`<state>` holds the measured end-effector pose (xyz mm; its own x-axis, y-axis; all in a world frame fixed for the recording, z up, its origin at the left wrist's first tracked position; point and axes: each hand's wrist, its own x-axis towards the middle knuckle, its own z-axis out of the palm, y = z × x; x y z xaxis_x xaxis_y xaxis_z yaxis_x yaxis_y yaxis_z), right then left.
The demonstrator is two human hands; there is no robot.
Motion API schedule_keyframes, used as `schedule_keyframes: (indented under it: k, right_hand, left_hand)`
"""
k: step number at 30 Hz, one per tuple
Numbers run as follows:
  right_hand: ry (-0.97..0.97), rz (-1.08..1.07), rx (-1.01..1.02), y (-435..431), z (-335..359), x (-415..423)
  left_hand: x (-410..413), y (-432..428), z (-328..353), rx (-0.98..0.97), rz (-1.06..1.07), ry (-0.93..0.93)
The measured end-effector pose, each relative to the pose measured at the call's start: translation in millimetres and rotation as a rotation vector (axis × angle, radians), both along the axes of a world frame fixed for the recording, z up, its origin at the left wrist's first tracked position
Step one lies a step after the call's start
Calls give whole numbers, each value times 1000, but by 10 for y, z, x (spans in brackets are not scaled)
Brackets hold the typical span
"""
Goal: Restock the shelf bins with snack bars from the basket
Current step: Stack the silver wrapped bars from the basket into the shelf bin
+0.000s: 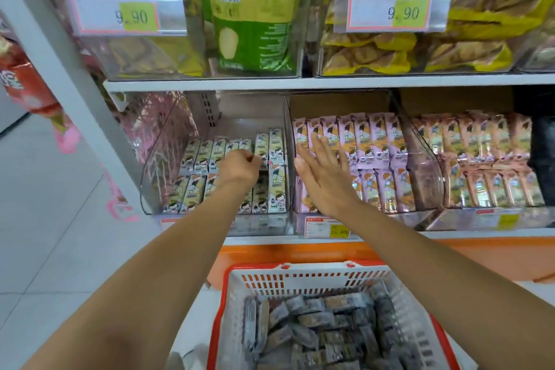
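Observation:
A clear shelf bin (pixel 156 159) holds rows of cream-coloured snack bars (pixel 195 156). My left hand (pixel 240 168) reaches into it with curled fingers that pinch one upright cream bar (pixel 262 144). To its right, a second clear bin (pixel 432 165) holds pink snack bars (pixel 378 141). There my right hand (pixel 322 171) lies flat with straight, spread fingers on those bars. Below, a white and red basket (pixel 300 276) stands on the floor with several dark-wrapped snack bars (pixel 318 324) in it.
A third bin (pixel 486 213) of peach-coloured bars stands at the right. The shelf above carries clear bins with green and yellow snack bags (pixel 255 24) and 9.90 price tags (pixel 126 6). An orange base panel (pixel 450 258) runs under the shelf. Grey tiled floor lies at the left.

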<state>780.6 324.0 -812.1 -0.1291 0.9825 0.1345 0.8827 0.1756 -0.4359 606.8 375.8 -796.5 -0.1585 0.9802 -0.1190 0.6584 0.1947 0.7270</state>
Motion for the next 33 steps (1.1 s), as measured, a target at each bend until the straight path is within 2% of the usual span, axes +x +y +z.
schedule_keyframes:
  k: [6, 11, 14, 17, 21, 24, 27, 29, 33]
  right_hand:
    - [13, 1, 15, 15, -31, 2]
    - [15, 11, 22, 12, -41, 8]
    - [45, 22, 34, -9, -19, 24]
    - [128, 14, 186, -110, 56, 63]
    - [194, 58, 365, -507, 54, 230]
    - [152, 89, 419, -913, -58, 459]
    - [79, 77, 417, -1340, -282, 738]
    - [12, 36, 348, -1612, -496, 929]
    - [-136, -121, 108, -2056, -1065, 1324]
  left_hand:
    - [46, -92, -10, 14, -116, 291]
    - [0, -204, 50, -36, -214, 277]
    - [-84, -302, 52, 106, -190, 293]
    - [-130, -602, 73, 343, -143, 216]
    - [-100, -1083, -29, 629, -134, 275]
    - [54, -1434, -206, 701, -140, 276]
    - [304, -1801, -522, 655, -252, 251]
    - [480, -2021, -808, 548, -370, 218]
    - [810, -2409, -1378, 126, -609, 141]
